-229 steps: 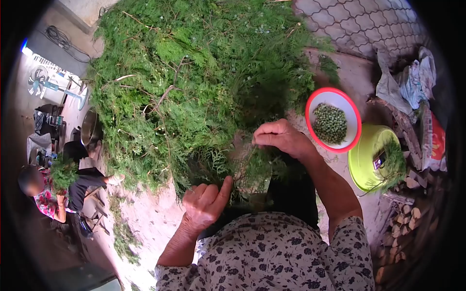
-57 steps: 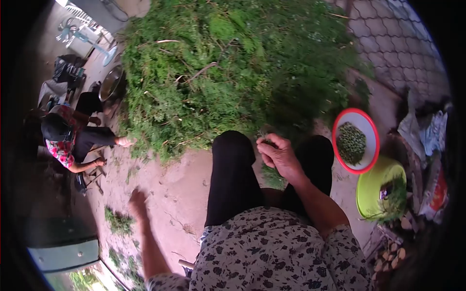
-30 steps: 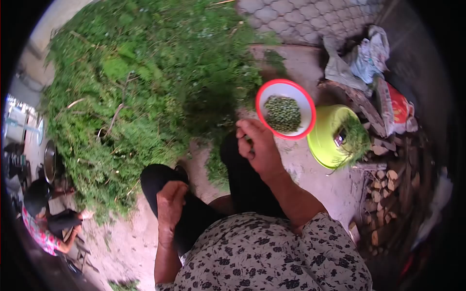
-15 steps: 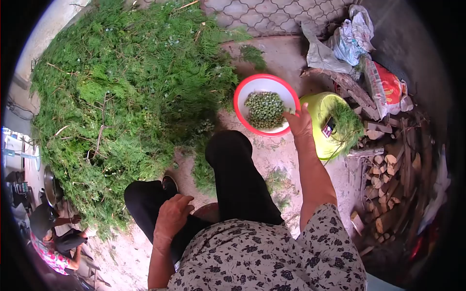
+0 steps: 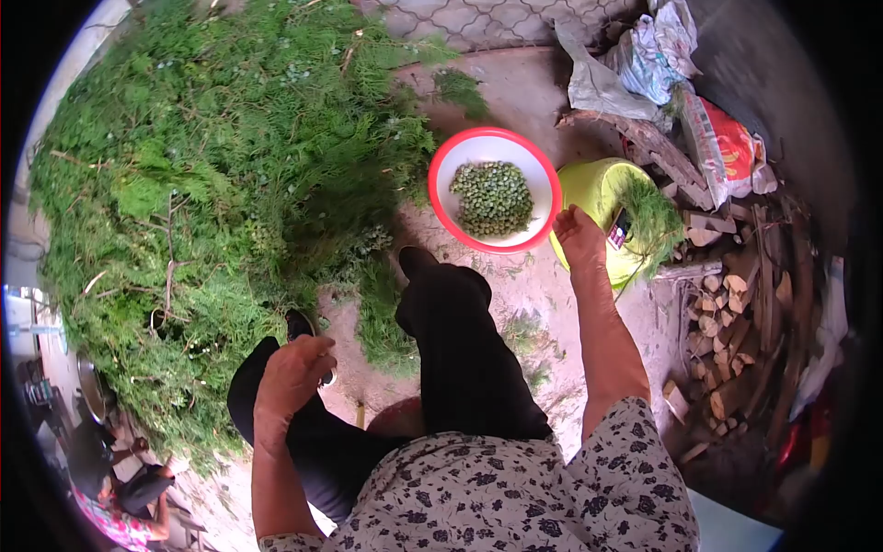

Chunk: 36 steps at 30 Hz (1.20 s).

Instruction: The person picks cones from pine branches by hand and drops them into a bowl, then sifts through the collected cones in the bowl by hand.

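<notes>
My right hand (image 5: 581, 237) is just beside the red rim of a white basin (image 5: 443, 187), its fingers loosely bent and nothing visible in them. Inside the basin lies a heap of small round green cones (image 5: 493, 198). Over my left thigh hangs my left hand (image 5: 296, 373), the fingers half curled and slightly apart; no object shows in it. To the left spreads a large pile of green conifer branches (image 5: 230, 175). Right of the basin stands an upturned yellow-green bucket (image 5: 589, 189), with a green sprig (image 5: 651, 221) and a dark phone (image 5: 618, 230) on top.
Stacked firewood (image 5: 727, 322) and a log (image 5: 662, 152) lie on the right, below crumpled plastic sacks (image 5: 648, 60). A patterned metal lattice (image 5: 478, 23) closes off the back. At lower left another person (image 5: 120, 497) sits low near a dark round pan (image 5: 92, 386).
My right hand has drawn back from over the basin to beside its rim. My left hand has risen slightly, and my legs have shifted. The whole view has moved a little.
</notes>
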Available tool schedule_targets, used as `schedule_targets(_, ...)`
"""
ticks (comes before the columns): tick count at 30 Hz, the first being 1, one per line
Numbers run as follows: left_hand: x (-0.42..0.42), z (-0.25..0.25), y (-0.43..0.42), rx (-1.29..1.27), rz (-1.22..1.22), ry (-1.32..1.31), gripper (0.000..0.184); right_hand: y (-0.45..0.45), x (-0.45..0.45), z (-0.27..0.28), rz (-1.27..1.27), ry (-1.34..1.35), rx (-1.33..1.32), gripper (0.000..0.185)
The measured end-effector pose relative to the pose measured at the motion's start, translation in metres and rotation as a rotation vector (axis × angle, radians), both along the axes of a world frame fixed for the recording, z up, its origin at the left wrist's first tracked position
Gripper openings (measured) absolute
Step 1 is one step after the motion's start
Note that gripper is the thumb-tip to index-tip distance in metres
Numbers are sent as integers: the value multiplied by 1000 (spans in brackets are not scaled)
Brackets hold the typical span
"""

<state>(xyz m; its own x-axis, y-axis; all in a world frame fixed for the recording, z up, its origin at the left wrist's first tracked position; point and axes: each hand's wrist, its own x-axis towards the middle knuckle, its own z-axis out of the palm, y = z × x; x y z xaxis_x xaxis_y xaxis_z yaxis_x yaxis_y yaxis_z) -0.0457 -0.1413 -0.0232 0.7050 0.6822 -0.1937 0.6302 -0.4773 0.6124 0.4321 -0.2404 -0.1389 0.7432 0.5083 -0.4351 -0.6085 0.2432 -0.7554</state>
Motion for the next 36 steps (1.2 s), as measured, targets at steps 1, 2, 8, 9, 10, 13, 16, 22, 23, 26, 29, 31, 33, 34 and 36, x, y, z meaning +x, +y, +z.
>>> schedule_targets(1, 3, -6, 14, 12, -8, -9, 21, 0, -3, -9, -14, 4, -9, 17)
schedule_targets(2, 6, -13, 29, 8, -27, 58, 22, 2, -8, -23, 71, -97, -118, 18)
schedule_targets(8, 24, -57, 84, 59, -43, 120, 26, 38, -64, -143, 527, -927, -636, 21)
schedule_targets(9, 28, -62, 88, 79, -25, 172, 28, 46, -74, -165, 536, -1298, -593, 23)
schedule_targets(10, 32, -61, 90, 63, -42, 175, 28, 60, -86, -162, 643, -1298, -736, 28)
schedule_targets(13, 46, -48, 96, 2, -105, 398, 31, 98, -106, -165, 791, -1306, -947, 32)
schedule_targets(16, 62, -38, 98, 22, -59, 285, 32, 119, -103, -171, 904, -1304, -1052, 31)
schedule_targets(22, 75, -42, 92, 34, -131, 351, 31, 114, -102, -191, 926, -1456, -1024, 25)
schedule_targets(23, 75, -44, 92, 30, -134, 352, 31, 109, -104, -192, 916, -1563, -990, 21)
schedule_targets(26, 79, -48, 91, 15, -154, 430, 32, 96, -112, -179, 1000, -1601, -886, 19)
schedule_targets(29, 78, -51, 94, -15, -168, 467, 33, 82, -95, -203, 996, -1456, -739, 13)
schedule_targets(31, 77, -53, 98, 13, -186, 453, 37, 71, -55, -236, 732, -1611, -793, 11)
schedule_targets(33, 79, -53, 100, -3, -183, 474, 38, 73, -16, -228, 933, -1548, -1394, 44)
schedule_targets(34, 81, -54, 101, -11, -179, 486, 40, 67, 8, -241, 991, -1739, -1583, 63)
schedule_targets(36, 82, -55, 102, -20, -185, 506, 41, 69, 31, -219, 1142, -1946, -1652, 78)
